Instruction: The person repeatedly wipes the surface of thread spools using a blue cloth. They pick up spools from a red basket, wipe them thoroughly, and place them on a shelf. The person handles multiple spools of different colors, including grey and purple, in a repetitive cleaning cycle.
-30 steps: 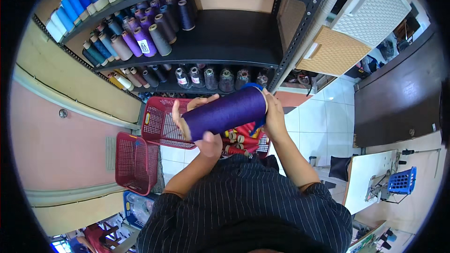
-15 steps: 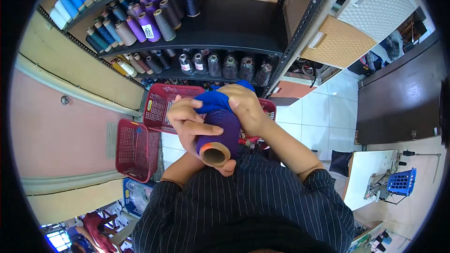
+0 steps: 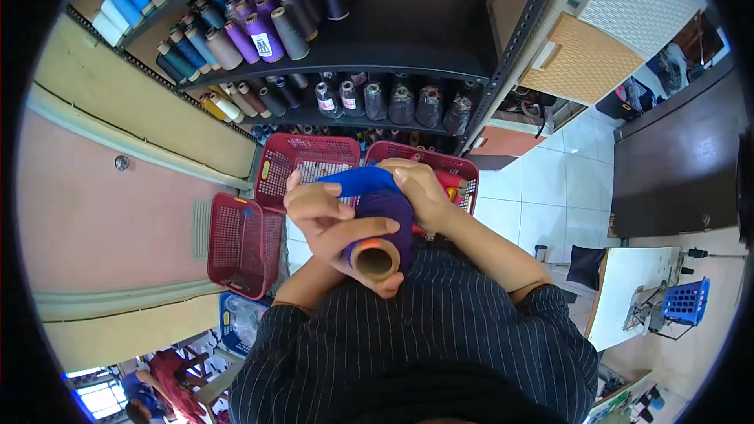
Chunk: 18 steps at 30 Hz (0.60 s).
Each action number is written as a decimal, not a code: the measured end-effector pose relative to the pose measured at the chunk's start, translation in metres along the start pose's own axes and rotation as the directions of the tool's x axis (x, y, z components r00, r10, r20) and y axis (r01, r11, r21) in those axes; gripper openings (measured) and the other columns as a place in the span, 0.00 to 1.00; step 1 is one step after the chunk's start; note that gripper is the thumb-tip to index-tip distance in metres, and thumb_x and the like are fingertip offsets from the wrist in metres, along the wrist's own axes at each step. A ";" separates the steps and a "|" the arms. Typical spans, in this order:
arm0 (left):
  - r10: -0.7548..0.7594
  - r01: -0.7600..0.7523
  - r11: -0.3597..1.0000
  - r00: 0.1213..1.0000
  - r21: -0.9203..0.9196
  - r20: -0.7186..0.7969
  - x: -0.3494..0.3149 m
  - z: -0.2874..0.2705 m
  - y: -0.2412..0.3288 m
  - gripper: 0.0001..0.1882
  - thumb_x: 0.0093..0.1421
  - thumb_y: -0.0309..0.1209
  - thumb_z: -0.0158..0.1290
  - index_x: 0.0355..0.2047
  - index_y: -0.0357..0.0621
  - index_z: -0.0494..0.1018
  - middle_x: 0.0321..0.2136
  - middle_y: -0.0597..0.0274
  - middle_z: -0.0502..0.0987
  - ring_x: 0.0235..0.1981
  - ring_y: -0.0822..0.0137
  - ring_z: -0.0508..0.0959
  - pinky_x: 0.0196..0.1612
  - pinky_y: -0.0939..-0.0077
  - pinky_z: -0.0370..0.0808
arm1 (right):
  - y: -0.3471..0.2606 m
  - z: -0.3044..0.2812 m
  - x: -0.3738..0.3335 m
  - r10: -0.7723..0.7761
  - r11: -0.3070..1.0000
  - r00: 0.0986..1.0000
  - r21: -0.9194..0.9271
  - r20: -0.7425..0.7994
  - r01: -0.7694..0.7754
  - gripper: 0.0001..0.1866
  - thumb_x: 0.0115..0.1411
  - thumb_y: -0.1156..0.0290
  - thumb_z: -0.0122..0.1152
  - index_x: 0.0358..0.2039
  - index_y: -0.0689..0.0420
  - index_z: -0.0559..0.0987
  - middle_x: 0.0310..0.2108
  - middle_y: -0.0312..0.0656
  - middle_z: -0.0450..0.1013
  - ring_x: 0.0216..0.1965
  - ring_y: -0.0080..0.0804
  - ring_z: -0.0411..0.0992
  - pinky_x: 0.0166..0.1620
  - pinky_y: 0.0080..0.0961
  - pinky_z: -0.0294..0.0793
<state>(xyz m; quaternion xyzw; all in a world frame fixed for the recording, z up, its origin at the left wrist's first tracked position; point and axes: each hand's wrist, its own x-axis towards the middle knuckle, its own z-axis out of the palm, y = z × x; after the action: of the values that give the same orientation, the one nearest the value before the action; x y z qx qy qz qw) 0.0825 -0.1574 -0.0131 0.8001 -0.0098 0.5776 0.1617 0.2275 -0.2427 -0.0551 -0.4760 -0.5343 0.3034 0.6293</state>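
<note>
- Since a second ago, the purple cone (image 3: 385,208) of thread has swung from lying crosswise to pointing one end at the wearer, and the blue cloth (image 3: 363,180), then mostly hidden behind it, now stretches as a band over its far part.
- Left hand (image 3: 323,224) curls round the cone's left side, one finger laid across its top and the thumb under the near end; another fingertip touches the cloth.
- Right hand (image 3: 424,192) sits at the cone's far right, thumb and bent fingers pinching the cloth; whether its hidden fingertips also press the thread, I cannot tell.
- Held up just in front of the striped shirt (image 3: 416,322), the cone shows the open mouth of its cardboard tube (image 3: 360,254), with an orange mark on the rim.
- Beyond the cone and below it stand two red baskets side by side, the right basket (image 3: 465,163) holding red cones, the left basket (image 3: 271,169) partly covered by the hand.
- Left of the cone is a third basket (image 3: 242,247), also red.
- Farther beyond the cone rises a black shelf (image 3: 424,31), with coloured cones (image 3: 267,38) crowded at its left and dark wrapped cones (image 3: 402,104) lined up lower down.
</note>
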 end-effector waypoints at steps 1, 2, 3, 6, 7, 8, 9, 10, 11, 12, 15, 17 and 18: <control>-0.036 0.036 0.999 0.999 -0.040 0.002 -0.001 0.001 -0.003 0.35 0.38 0.76 0.48 0.20 0.57 0.75 0.33 0.62 0.59 0.40 0.60 0.63 0.57 0.48 0.53 | 0.013 0.000 -0.001 0.135 0.986 0.990 0.103 -0.027 -0.132 0.22 0.69 0.64 0.36 0.38 0.70 0.75 0.37 0.48 0.75 0.39 0.36 0.73 0.47 0.32 0.69; -0.071 0.071 0.994 0.997 -0.079 0.006 -0.001 0.000 -0.006 0.36 0.37 0.76 0.48 0.20 0.56 0.75 0.33 0.61 0.59 0.41 0.59 0.64 0.57 0.48 0.52 | 0.027 -0.005 -0.004 0.265 0.964 0.963 0.054 -0.047 -0.262 0.23 0.70 0.64 0.34 0.38 0.69 0.76 0.36 0.45 0.76 0.38 0.28 0.72 0.47 0.26 0.69; -0.105 0.106 0.988 0.994 -0.116 0.012 -0.004 -0.002 -0.012 0.36 0.37 0.76 0.48 0.19 0.55 0.75 0.34 0.61 0.59 0.41 0.59 0.64 0.57 0.49 0.52 | 0.025 -0.003 0.000 0.252 0.966 0.959 0.088 -0.127 -0.243 0.23 0.70 0.63 0.34 0.38 0.69 0.76 0.36 0.44 0.76 0.38 0.28 0.72 0.47 0.27 0.69; -0.158 0.146 0.973 0.986 -0.178 -0.054 -0.022 -0.016 -0.028 0.37 0.37 0.76 0.49 0.20 0.54 0.76 0.34 0.60 0.60 0.42 0.59 0.64 0.57 0.51 0.52 | 0.002 0.008 0.007 0.221 0.965 0.939 0.196 -0.263 -0.172 0.23 0.68 0.60 0.39 0.40 0.67 0.76 0.37 0.46 0.76 0.39 0.34 0.74 0.49 0.29 0.69; -0.198 0.183 0.966 0.978 -0.185 -0.066 -0.024 -0.023 -0.029 0.37 0.37 0.76 0.49 0.20 0.54 0.76 0.34 0.60 0.60 0.42 0.59 0.64 0.57 0.51 0.52 | -0.008 0.021 0.010 0.077 0.997 0.980 0.033 -0.185 -0.072 0.23 0.68 0.60 0.40 0.40 0.68 0.76 0.36 0.48 0.76 0.39 0.38 0.74 0.48 0.30 0.69; -0.163 0.154 0.975 0.986 -0.160 -0.042 -0.021 -0.033 -0.037 0.37 0.37 0.76 0.48 0.20 0.54 0.75 0.34 0.60 0.61 0.42 0.58 0.65 0.57 0.52 0.52 | -0.015 0.040 0.015 -0.058 0.992 0.995 -0.119 -0.081 0.048 0.23 0.68 0.59 0.41 0.40 0.68 0.76 0.36 0.49 0.76 0.39 0.42 0.74 0.47 0.30 0.70; -0.159 0.152 0.979 0.986 -0.137 -0.045 -0.021 -0.045 -0.039 0.34 0.36 0.73 0.50 0.21 0.55 0.76 0.33 0.61 0.61 0.42 0.59 0.65 0.57 0.52 0.53 | -0.019 0.059 0.019 -0.172 0.951 0.984 -0.253 0.041 0.177 0.23 0.67 0.58 0.42 0.40 0.68 0.76 0.36 0.50 0.76 0.39 0.45 0.74 0.47 0.31 0.70; -0.156 0.150 0.982 0.987 -0.114 -0.047 -0.021 -0.057 -0.040 0.31 0.35 0.69 0.52 0.22 0.55 0.77 0.32 0.63 0.61 0.41 0.59 0.65 0.57 0.52 0.53 | -0.020 0.076 0.026 -0.286 0.925 0.958 -0.260 0.002 0.277 0.22 0.66 0.58 0.44 0.39 0.68 0.77 0.34 0.53 0.75 0.38 0.53 0.73 0.45 0.32 0.71; -0.152 0.148 0.985 0.987 -0.091 -0.049 -0.022 -0.067 -0.042 0.29 0.34 0.66 0.55 0.23 0.56 0.78 0.32 0.64 0.61 0.40 0.59 0.66 0.57 0.53 0.53 | -0.015 0.083 0.030 -0.182 0.956 0.983 -0.228 0.041 0.186 0.23 0.66 0.58 0.44 0.38 0.68 0.77 0.34 0.53 0.75 0.37 0.54 0.73 0.44 0.33 0.71; -0.120 0.109 0.989 0.987 -0.099 -0.110 -0.026 -0.071 -0.048 0.29 0.34 0.66 0.54 0.24 0.57 0.78 0.32 0.65 0.63 0.40 0.59 0.67 0.57 0.53 0.54 | -0.007 0.088 0.038 -0.089 0.974 0.991 -0.199 0.100 0.108 0.23 0.66 0.58 0.44 0.38 0.68 0.77 0.34 0.53 0.75 0.37 0.54 0.73 0.43 0.33 0.71; -0.059 0.053 0.996 0.996 -0.074 -0.072 -0.024 -0.101 -0.059 0.29 0.34 0.65 0.54 0.24 0.57 0.78 0.32 0.65 0.65 0.40 0.59 0.68 0.56 0.54 0.56 | 0.045 0.103 0.041 0.043 0.999 0.992 0.017 0.116 -0.045 0.23 0.66 0.56 0.47 0.40 0.68 0.76 0.34 0.48 0.76 0.37 0.42 0.75 0.44 0.32 0.71; -0.085 0.078 0.989 0.995 -0.122 -0.055 -0.024 -0.113 -0.061 0.27 0.36 0.64 0.54 0.24 0.56 0.78 0.32 0.65 0.66 0.39 0.60 0.70 0.54 0.54 0.58 | 0.070 0.122 0.026 0.166 0.957 0.985 0.234 0.039 -0.171 0.23 0.66 0.56 0.48 0.41 0.68 0.76 0.36 0.45 0.76 0.39 0.34 0.74 0.46 0.29 0.70; -0.097 0.090 0.983 0.994 -0.162 -0.041 -0.027 -0.118 -0.063 0.26 0.37 0.63 0.54 0.24 0.56 0.78 0.32 0.65 0.66 0.38 0.61 0.70 0.54 0.53 0.59 | 0.067 0.129 0.021 0.281 0.892 0.959 0.357 0.040 -0.276 0.23 0.65 0.57 0.51 0.46 0.66 0.76 0.40 0.41 0.76 0.43 0.25 0.72 0.49 0.25 0.69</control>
<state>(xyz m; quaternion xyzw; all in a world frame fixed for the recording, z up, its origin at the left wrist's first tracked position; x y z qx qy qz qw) -0.0221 -0.0703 -0.0208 0.7698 -0.0146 0.5861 0.2525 0.1175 -0.1645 -0.1123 -0.4265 -0.3922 0.4799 0.6588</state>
